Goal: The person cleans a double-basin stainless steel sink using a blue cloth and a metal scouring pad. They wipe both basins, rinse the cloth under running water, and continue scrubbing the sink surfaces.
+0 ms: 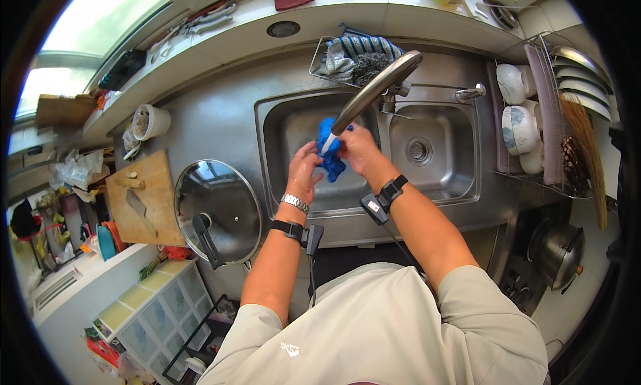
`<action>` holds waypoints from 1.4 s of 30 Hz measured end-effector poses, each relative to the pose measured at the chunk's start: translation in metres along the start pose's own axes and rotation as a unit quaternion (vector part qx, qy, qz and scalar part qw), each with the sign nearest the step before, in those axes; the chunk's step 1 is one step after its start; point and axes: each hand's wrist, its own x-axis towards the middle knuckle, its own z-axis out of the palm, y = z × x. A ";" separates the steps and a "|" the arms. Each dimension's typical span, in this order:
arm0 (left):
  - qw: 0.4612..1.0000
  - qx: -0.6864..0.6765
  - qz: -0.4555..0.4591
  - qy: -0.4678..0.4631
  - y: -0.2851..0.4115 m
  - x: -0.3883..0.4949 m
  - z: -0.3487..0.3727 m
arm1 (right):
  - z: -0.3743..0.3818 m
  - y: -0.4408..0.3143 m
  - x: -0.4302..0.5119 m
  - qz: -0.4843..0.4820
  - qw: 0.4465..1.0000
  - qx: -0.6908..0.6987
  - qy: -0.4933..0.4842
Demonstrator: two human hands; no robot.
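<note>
A crumpled blue cloth (330, 167) is held over the left basin (280, 130) of a stainless steel double sink, under the curved faucet spout (373, 92). White water runs from the spout onto the cloth. My right hand (359, 149) grips the cloth from the right, its fingertips partly hidden by the spout and the fabric. At the cloth's left edge, my left hand (302, 167) touches it with bent fingers, the thumb standing apart; whether these fingers pinch the fabric is unclear.
A wire basket (320, 74) with cloths and a dark scrubber stands behind the faucet. To the left are a glass pan lid (218, 210) and a wooden cutting board (160, 185) with a cleaver (136, 203). A dish rack (543, 115) with bowls and plates stands right.
</note>
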 end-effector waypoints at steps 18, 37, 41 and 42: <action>0.989 0.050 0.139 -0.004 0.007 -0.020 0.027 | 0.005 -0.021 -0.021 -0.156 0.911 -0.379 -0.054; 0.989 -0.141 0.014 0.052 0.013 -0.013 0.017 | -0.001 0.020 -0.008 0.101 0.985 -0.136 0.017; 0.948 -0.313 -0.065 -0.005 -0.022 0.026 0.005 | 0.029 0.027 -0.035 -0.073 0.971 -0.213 -0.082; 0.941 -0.335 -0.055 -0.005 -0.030 0.039 0.000 | 0.034 0.031 -0.041 -0.100 0.945 -0.298 -0.095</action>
